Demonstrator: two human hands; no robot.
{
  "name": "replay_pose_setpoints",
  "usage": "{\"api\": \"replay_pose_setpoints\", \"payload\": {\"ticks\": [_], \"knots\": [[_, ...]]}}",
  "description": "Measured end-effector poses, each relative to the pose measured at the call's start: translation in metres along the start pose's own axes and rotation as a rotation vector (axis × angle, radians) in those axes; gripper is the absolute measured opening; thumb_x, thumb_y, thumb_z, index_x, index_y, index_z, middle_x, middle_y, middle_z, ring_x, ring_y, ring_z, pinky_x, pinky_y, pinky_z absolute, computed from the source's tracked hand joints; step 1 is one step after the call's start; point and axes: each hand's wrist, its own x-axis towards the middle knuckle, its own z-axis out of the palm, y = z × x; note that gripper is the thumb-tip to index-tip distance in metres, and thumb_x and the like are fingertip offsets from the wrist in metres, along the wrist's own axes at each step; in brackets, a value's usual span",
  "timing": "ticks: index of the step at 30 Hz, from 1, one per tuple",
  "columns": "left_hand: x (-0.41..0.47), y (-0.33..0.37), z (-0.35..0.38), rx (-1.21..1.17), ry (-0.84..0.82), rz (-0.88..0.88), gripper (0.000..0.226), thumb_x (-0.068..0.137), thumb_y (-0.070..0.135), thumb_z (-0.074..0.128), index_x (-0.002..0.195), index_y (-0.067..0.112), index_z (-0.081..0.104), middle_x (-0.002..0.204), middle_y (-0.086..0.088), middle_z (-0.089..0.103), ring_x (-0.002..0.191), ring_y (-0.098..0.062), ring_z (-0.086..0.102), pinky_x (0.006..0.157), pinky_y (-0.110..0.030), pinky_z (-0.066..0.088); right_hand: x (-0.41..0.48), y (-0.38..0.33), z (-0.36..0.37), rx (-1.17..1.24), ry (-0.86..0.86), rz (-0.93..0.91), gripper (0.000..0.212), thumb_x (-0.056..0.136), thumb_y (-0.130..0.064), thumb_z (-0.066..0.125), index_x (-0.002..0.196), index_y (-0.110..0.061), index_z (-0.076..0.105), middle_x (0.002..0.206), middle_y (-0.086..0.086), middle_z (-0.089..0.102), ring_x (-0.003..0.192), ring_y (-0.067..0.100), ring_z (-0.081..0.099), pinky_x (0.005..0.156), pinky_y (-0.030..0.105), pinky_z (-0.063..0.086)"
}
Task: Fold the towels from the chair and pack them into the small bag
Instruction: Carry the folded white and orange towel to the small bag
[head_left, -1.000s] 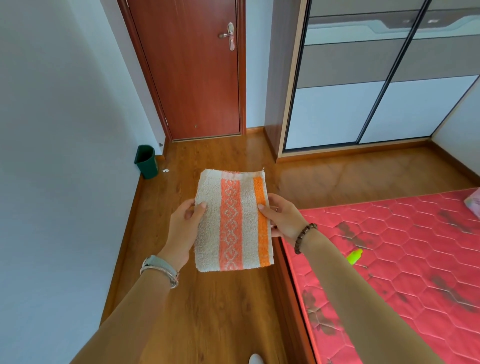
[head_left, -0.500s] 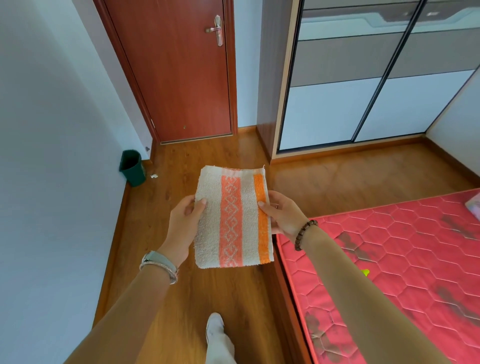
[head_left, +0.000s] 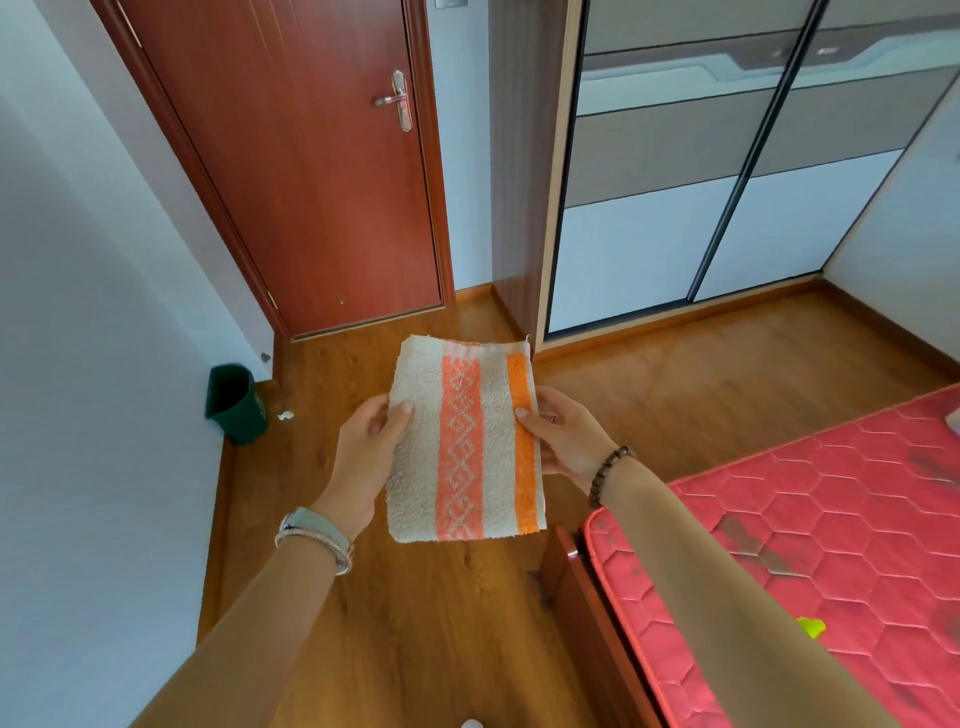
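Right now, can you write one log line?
folded cream-and-orange striped terry towel: held up | left hand: pinches left edge | right hand: pinches right edge

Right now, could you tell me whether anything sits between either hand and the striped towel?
Nothing visible does: the left hand and right hand each pinch a side edge of the folded striped towel.

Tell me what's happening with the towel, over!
Copy: left hand and right hand pinch the folded towel by its sides. Held over the floor. No bag in view.
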Motion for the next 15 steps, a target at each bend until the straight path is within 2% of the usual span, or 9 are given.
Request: {"api": "replay_pose_setpoints", "payload": {"ticks": [4, 7, 10, 13, 15], "knots": [[0.042, 0.012, -0.003, 0.007, -0.042, 0.032, 0.023, 0.099, 0.036, 0.054, 0.118, 0.024, 0.060, 0.110, 0.012, 0.063, 0.100, -0.004, 0.059, 0.073, -0.021, 0.043, 0.031, -0.013, 0.003, 0.018, 0.031, -0.008, 0.022, 0.095, -0.026, 0.057, 0.117, -0.029, 0.056, 0.114, 0.001, 0.066, 0.102, 0.020, 0.069, 0.088, 0.049, 0.057], [0.069, 0.014, 0.001, 0.008, -0.072, 0.023, 0.009, 0.099, 0.035, 0.054, 0.107, 0.032, 0.058, 0.106, 0.016, 0.061, 0.099, -0.001, 0.058, 0.072, -0.021, 0.043, 0.054, -0.019, -0.001, 0.031, 0.055, 0.003, 0.028, 0.095, -0.027, 0.058, 0.123, -0.026, 0.055, 0.115, 0.002, 0.067, 0.101, 0.020, 0.070, 0.085, 0.047, 0.058], [0.095, 0.017, 0.008, 0.004, -0.095, 0.029, 0.014, 0.100, 0.034, 0.054, 0.112, 0.029, 0.058, 0.105, 0.017, 0.061, 0.096, 0.001, 0.058, 0.071, -0.019, 0.043, 0.077, -0.024, -0.008, 0.026, 0.074, 0.012, 0.030, 0.096, -0.026, 0.057, 0.125, -0.025, 0.054, 0.115, 0.004, 0.067, 0.100, 0.021, 0.070, 0.082, 0.044, 0.060], [0.124, 0.017, 0.017, 0.010, -0.106, 0.011, 0.007, 0.099, 0.034, 0.055, 0.104, 0.037, 0.058, 0.108, 0.015, 0.062, 0.101, -0.003, 0.060, 0.077, -0.022, 0.047, 0.103, -0.026, -0.017, 0.035, 0.087, 0.020, 0.027, 0.096, -0.025, 0.057, 0.123, -0.026, 0.055, 0.115, 0.004, 0.068, 0.100, 0.021, 0.070, 0.080, 0.043, 0.061], [0.146, 0.016, 0.024, 0.006, -0.116, -0.001, 0.010, 0.098, 0.035, 0.056, 0.108, 0.034, 0.059, 0.112, 0.010, 0.065, 0.104, -0.007, 0.062, 0.083, -0.026, 0.050, 0.123, -0.028, -0.024, 0.045, 0.096, 0.034, 0.028, 0.096, -0.025, 0.057, 0.124, -0.025, 0.055, 0.115, 0.004, 0.068, 0.100, 0.021, 0.070, 0.080, 0.044, 0.060]]}}
